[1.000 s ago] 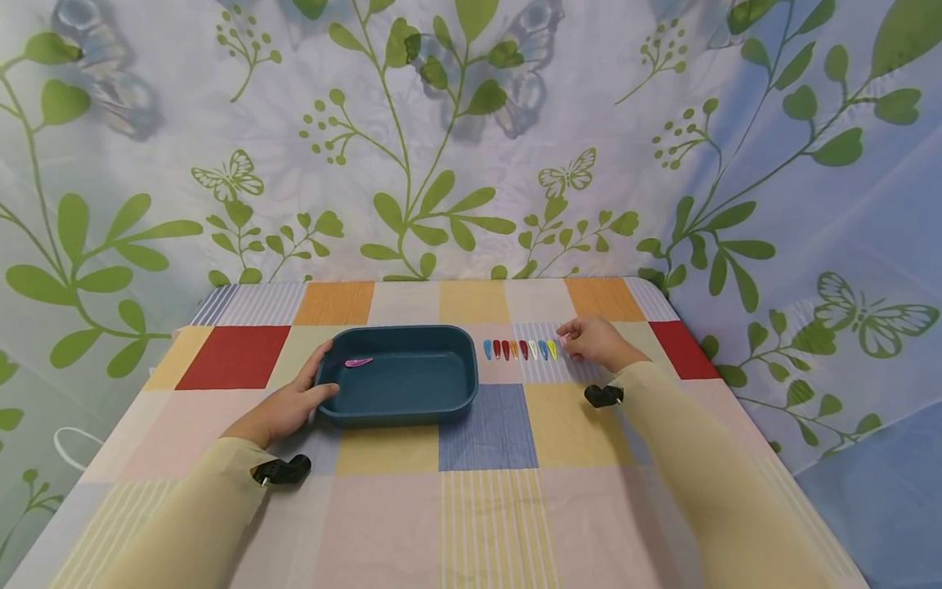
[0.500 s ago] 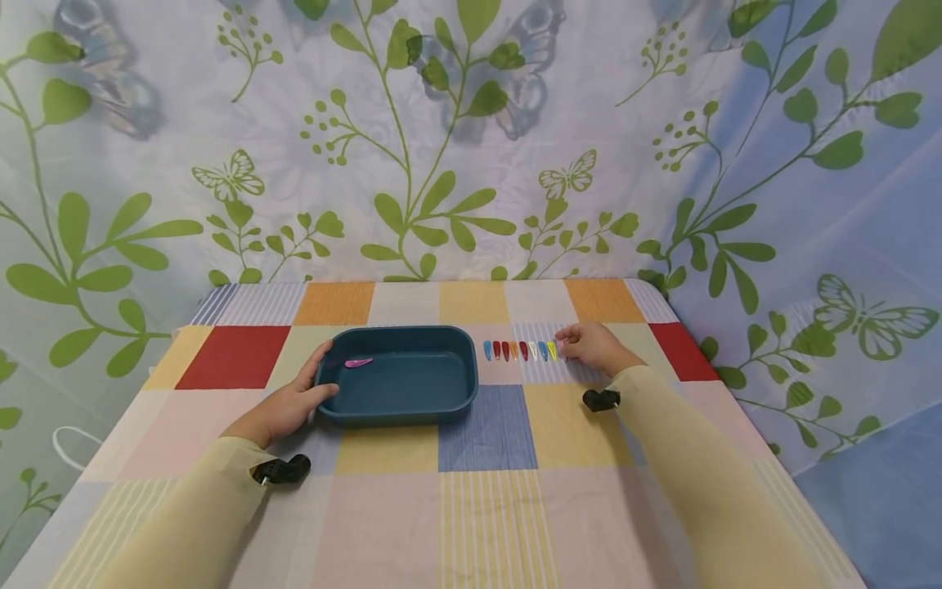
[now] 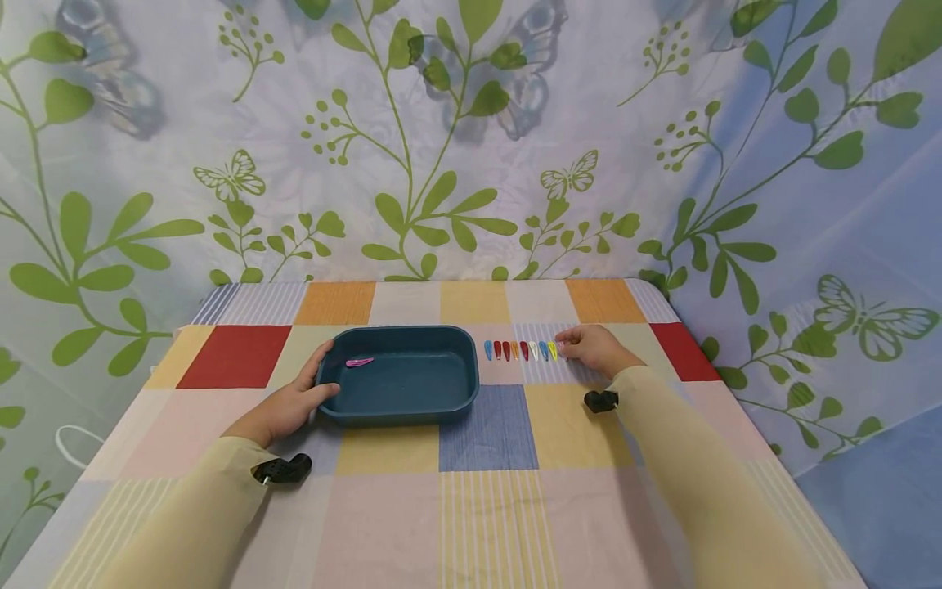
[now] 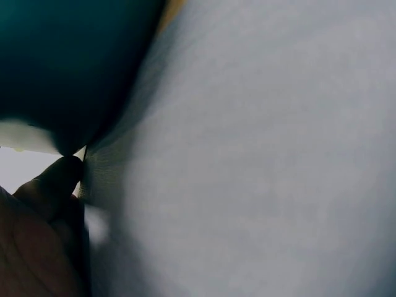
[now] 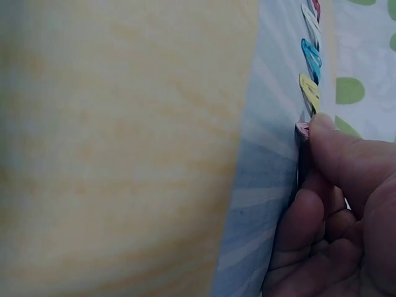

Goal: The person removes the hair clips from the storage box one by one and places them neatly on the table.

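My left hand (image 3: 290, 405) holds the left end of a dark blue plastic basin (image 3: 405, 419), its thumb over the rim and its fingers along the outer side. Inside the basin lies a pink snap hair clip (image 3: 359, 362). To the right of it, a row of snap hair clips lies on the cloth, among them a yellow hair clip (image 3: 552, 350), a white hair clip (image 3: 533, 350) and a blue hair clip (image 3: 488, 349). At the row's right end my right hand (image 3: 598, 350) pinches a light pink hair clip (image 5: 302, 129), mostly covered by the thumb and fingers, beside the yellow one.
A patchwork-patterned cloth (image 3: 390, 523) covers the table. Behind it hangs a curtain (image 3: 456, 147) with green leaves and butterflies, which also closes off the right side. A white loop of cord (image 3: 62, 446) shows at the left edge.
My right hand has shifted slightly and lowered the pink hair clip at the end of the row, close to the yellow one. The left hand and basin have stayed in place.
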{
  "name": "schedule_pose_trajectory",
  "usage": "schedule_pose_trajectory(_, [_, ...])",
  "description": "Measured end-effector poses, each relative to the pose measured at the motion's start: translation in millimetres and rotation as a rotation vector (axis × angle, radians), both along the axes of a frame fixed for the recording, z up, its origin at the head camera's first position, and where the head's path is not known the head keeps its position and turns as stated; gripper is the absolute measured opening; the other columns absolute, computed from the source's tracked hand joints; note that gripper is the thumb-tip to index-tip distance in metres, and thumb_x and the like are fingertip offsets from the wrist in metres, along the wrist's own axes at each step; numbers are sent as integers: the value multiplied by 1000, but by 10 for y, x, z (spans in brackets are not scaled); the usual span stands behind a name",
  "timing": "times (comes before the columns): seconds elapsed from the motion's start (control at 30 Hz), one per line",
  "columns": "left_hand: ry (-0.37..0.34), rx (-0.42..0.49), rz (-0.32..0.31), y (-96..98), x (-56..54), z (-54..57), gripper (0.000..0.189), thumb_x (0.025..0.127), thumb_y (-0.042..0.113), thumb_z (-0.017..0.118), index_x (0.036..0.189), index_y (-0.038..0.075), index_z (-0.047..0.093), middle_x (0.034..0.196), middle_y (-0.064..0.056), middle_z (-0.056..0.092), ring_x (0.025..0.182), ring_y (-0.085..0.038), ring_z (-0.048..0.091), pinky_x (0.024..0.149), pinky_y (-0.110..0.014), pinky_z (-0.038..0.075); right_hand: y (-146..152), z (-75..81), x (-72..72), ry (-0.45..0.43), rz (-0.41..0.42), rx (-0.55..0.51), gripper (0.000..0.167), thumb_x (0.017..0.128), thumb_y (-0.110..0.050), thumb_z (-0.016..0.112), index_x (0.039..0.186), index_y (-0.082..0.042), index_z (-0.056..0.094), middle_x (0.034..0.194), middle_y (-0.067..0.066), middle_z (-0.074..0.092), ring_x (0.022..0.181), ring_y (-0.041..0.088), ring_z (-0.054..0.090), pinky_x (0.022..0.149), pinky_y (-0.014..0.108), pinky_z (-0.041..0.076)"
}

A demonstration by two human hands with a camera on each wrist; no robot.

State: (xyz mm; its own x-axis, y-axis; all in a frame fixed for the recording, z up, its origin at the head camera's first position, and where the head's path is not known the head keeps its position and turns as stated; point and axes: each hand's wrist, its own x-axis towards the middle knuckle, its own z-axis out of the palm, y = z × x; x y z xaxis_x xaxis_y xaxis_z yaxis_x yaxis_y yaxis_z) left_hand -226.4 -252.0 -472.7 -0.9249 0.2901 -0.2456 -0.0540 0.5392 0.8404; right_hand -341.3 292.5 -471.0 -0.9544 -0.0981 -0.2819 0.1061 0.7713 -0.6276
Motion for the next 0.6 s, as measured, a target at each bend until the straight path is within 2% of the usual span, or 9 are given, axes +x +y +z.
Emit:
schedule_pose_trajectory(0.17, [0,3,-3,2,3,4,84,108,36,49,167,45,-10,177,-18,-9,159,-55,0,118,-83,15,-2,9,26,14,10,23,42,102,-19,68,141,-4,66,119,11,70,105,23,56,89,33,46])
schedule_pose_trajectory(0.33, [-3,-6,-1,5,0,-2,86,108,37,51,166,47,-11,177,-18,-9,159,-56,0,118,-83,18,-14,4,41,21,3,26,40,102,-19,68,140,-3,67,127,15,69,110,25,57,102,42,48])
schedule_pose_trajectory(0.6, [-5,5,2,16,12,-2,85,108,36,50,167,45,-11,178,-17,-9,159,-55,0,118,-83,16,-6,0,76,35,23,24,41,104,-20,66,141,-3,66,140,19,67,129,31,59,115,51,44])
